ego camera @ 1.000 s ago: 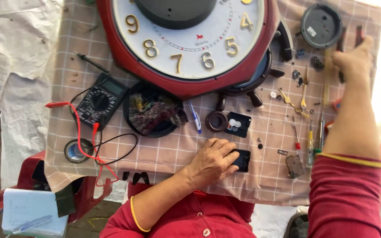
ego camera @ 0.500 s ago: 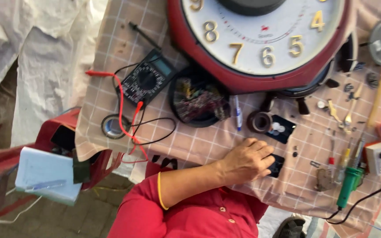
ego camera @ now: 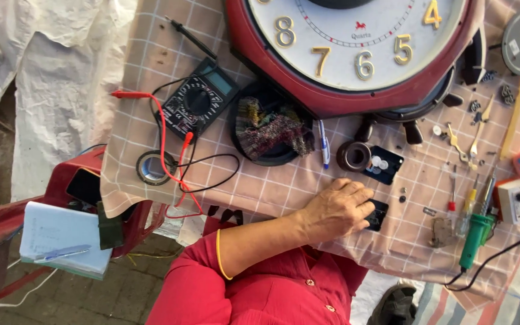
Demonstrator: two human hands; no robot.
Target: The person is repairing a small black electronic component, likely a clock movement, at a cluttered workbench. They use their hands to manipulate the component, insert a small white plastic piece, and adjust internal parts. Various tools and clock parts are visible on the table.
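Left hand [ego camera: 335, 210] lies palm down on the surface [ego camera: 284, 186], near its front edge, fingers curled down over a small black box [ego camera: 378, 215], pressing or pinching it; mostly covered, only its right end shows. Grip reads as narrow, closed on the box. Right hand not in view.

Box looks like a small plastic clock movement: light, stiff, thin-walled, likely cracks if squeezed hard. Smooth plastic, a bit slippery. Best taken by the two long side edges, thumb opposite fingers, kept flat so loose parts stay in.

Just beyond the hand: a second black box [ego camera: 382, 164], open, with white gears showing, fragile, keep level. A dark ring [ego camera: 354, 156] sits touching its left side. A pen [ego camera: 324, 143] lies left of the ring.

Big red clock [ego camera: 356, 54] at the top, heavy and rigid. Multimeter [ego camera: 200, 105] with red lead [ego camera: 164, 141] at left, tape roll [ego camera: 151, 167] below it. Green soldering iron [ego camera: 475, 238] and screwdrivers [ego camera: 452, 188] at right, apart from the hand.
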